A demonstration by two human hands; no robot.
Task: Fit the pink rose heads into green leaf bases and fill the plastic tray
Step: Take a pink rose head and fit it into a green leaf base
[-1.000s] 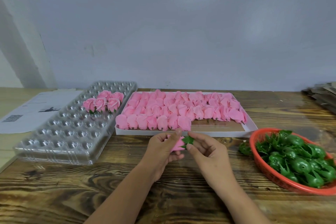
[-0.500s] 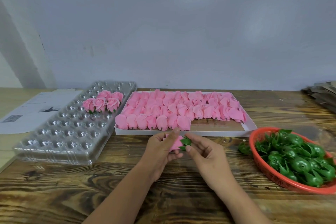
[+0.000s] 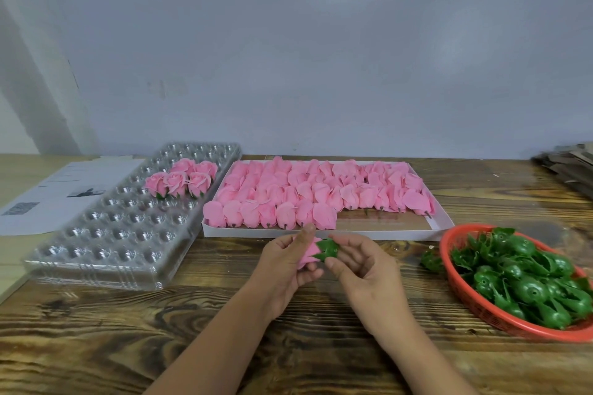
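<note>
- The left hand (image 3: pixel 288 261) curls its fingers and thumb round a pink rose head (image 3: pixel 307 253), held just above the wooden table (image 3: pixel 128 346) in front of the white box (image 3: pixel 442 224).
- The right hand (image 3: pixel 362 269) pinches a green leaf base (image 3: pixel 328 249) against the end of that rose head; how far the base is seated cannot be told.
- The plastic tray (image 3: pixel 106 250) lies to the left with five finished roses (image 3: pixel 179 179) near its far end; most cups stand unfilled, so the task looks early.
- Loose rose heads (image 3: pixel 305 192) fill the white box, and spare leaf bases (image 3: pixel 526 279) sit in the red basket (image 3: pixel 462 298) on the right.
- Likely risk: the petals look soft, so a tight left-hand grip could crush or crease them during the push.
- If the stub misses the hole in the base, the base may sit crooked or drop off on the way to the tray.
- One leaf base (image 3: pixel 431 261) lies outside the basket, just beside its rim, and a passing arm could knock it away.
</note>
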